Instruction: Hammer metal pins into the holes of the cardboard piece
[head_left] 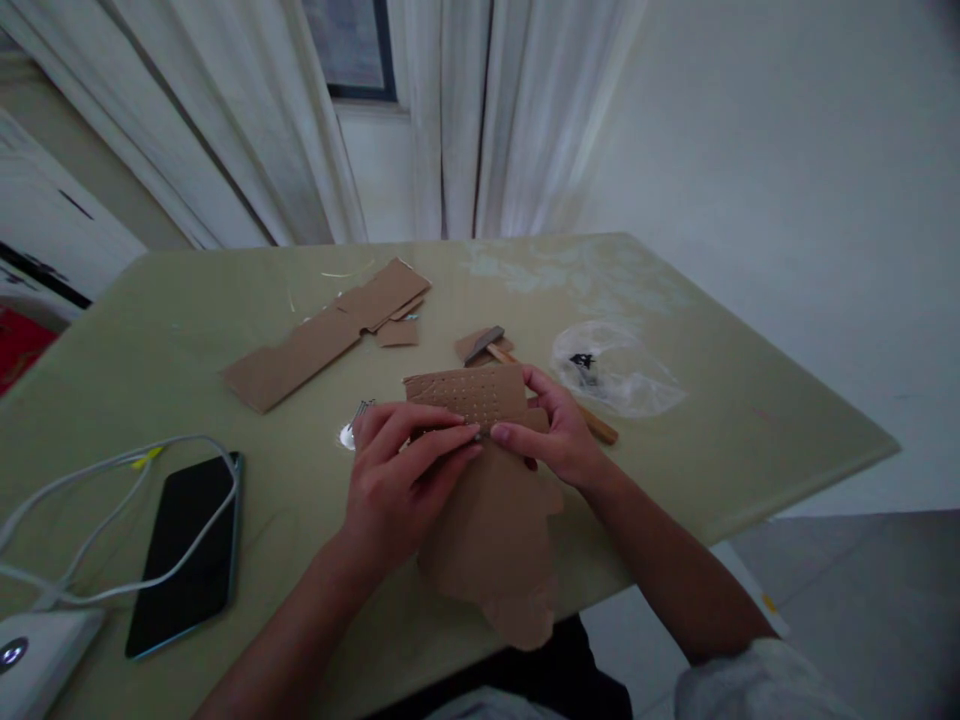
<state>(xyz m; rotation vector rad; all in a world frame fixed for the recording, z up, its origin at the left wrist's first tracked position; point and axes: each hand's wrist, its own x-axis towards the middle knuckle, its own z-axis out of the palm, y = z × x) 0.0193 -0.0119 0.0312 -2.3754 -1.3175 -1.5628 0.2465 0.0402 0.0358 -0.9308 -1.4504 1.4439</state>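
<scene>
The cardboard (491, 510) is in front of the person at the middle of the table's near edge, its lower end reaching about to that edge; its upper part has rows of small holes, and whether it is one piece or several I cannot tell. The right hand (559, 430) grips its right side, thumb on top and the other fingers bent around and partly hidden. The left hand (409, 475) is half curled over its left side, fingertips drawn together just below the holes, near the right thumb; whether they pinch something small I cannot tell. Just beyond the left hand, some slim metal pieces (364, 413) lie on the table (750, 440). A hammer (484, 345) rests with its head on a scrap (466, 345), the handle slanting behind the right hand towards the table's near right corner. Between hammer and right edge lies a clear bag (637, 385) with black bits (582, 361). A long strip (322, 345) slants towards the far edge. Near the left corner, a white cable (112, 455) loops across a phone (184, 540), beside a white device (49, 655).
</scene>
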